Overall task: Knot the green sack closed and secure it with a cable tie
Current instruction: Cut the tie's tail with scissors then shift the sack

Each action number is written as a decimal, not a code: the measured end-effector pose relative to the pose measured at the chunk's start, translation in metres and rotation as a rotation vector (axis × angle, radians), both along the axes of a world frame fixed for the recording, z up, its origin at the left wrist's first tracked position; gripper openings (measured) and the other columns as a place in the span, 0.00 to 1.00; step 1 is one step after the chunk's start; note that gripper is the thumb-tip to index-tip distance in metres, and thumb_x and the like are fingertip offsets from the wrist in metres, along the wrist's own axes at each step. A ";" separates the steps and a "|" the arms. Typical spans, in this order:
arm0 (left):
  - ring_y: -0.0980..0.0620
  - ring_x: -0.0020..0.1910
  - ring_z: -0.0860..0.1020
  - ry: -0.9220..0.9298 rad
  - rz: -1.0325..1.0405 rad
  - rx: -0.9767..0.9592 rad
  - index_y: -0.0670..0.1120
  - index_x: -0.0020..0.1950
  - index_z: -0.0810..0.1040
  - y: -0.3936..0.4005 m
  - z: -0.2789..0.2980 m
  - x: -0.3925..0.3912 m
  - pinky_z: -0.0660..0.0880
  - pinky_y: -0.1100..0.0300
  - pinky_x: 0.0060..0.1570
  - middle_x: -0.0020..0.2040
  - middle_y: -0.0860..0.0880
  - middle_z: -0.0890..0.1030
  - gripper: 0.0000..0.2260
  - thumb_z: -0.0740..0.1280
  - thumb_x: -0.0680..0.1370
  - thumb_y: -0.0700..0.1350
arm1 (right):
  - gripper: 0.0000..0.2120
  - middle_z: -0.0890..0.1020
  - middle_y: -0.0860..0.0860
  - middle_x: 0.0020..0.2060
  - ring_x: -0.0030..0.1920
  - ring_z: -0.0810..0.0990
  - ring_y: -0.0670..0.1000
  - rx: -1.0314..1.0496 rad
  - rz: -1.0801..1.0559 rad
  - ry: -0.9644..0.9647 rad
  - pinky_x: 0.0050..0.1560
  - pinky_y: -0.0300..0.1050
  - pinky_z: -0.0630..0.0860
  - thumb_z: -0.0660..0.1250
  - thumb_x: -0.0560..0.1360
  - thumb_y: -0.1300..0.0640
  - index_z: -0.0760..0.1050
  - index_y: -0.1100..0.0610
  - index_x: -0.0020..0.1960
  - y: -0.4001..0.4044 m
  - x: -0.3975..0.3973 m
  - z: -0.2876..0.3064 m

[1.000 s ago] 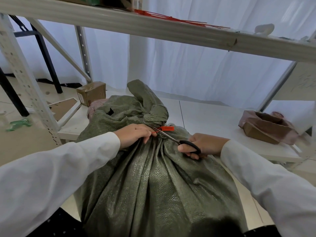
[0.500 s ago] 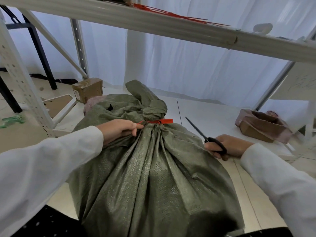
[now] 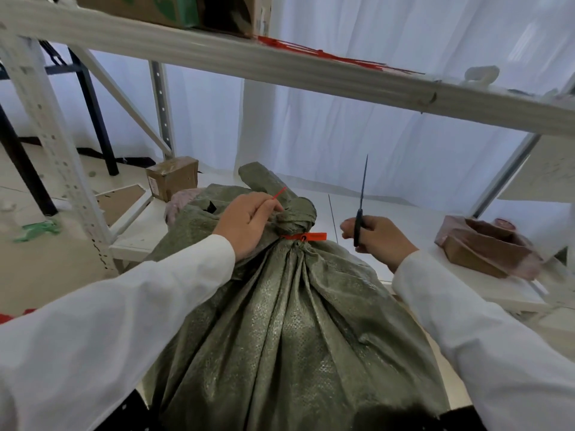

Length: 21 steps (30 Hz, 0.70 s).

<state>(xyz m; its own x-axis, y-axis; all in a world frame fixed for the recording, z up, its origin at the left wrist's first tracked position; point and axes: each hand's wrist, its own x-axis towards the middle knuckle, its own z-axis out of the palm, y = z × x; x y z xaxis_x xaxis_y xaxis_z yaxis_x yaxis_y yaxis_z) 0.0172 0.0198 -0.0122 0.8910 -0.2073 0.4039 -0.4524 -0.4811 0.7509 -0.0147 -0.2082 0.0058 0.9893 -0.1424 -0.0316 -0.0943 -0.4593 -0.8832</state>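
**Tail cut off, tie seated on the neck**

Since the earlier frames the scissors point(image 3: 362, 200) have come off the sack neck and swung upright, blades closed and pointing up; the right hand point(image 3: 375, 237) has pulled back to the right of the knot. The left hand point(image 3: 249, 223) has lifted from the sack's shoulder to just left of the knot, now pinching a short red cut-off strip point(image 3: 279, 194) between its fingertips.

Green sack point(image 3: 280, 321) stands between the arms on the floor, mouth gathered and knotted at the top. Knot point(image 3: 294, 217) sits directly above the red cable tie point(image 3: 303, 237), which rings the neck with its flat tag sticking out to the right, long axis roughly horizontal.

Grip state: left clamped on the cut strip, right wrapped round the scissor handles.

Key relation: tie lies just below and right of the left hand, left of the right hand; left is nearer, almost touching the knot. My read: task essentially done, remaining moves are dumping the offcut and parking the scissors. More red ties point(image 3: 326, 57) lie on the shelf point(image 3: 217, 57) overhead.
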 end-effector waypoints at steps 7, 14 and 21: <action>0.48 0.54 0.75 0.058 0.060 -0.073 0.47 0.48 0.78 -0.007 0.010 0.010 0.67 0.59 0.54 0.53 0.46 0.80 0.12 0.55 0.81 0.45 | 0.18 0.84 0.57 0.36 0.28 0.75 0.51 -0.201 -0.164 -0.187 0.39 0.51 0.78 0.72 0.67 0.46 0.81 0.62 0.40 0.022 0.005 0.011; 0.53 0.40 0.73 0.097 0.092 -0.184 0.46 0.45 0.77 -0.029 0.025 0.007 0.66 0.61 0.46 0.38 0.51 0.77 0.12 0.55 0.81 0.44 | 0.09 0.79 0.54 0.37 0.35 0.74 0.49 -0.068 -0.166 -0.251 0.41 0.44 0.78 0.61 0.77 0.55 0.75 0.60 0.48 0.027 0.009 0.047; 0.53 0.42 0.75 0.144 0.159 -0.294 0.47 0.57 0.78 -0.020 0.014 0.029 0.71 0.58 0.51 0.42 0.57 0.81 0.12 0.56 0.81 0.44 | 0.04 0.77 0.52 0.34 0.31 0.75 0.48 -0.003 -0.380 -0.469 0.38 0.41 0.78 0.67 0.73 0.59 0.77 0.59 0.44 -0.012 0.059 0.129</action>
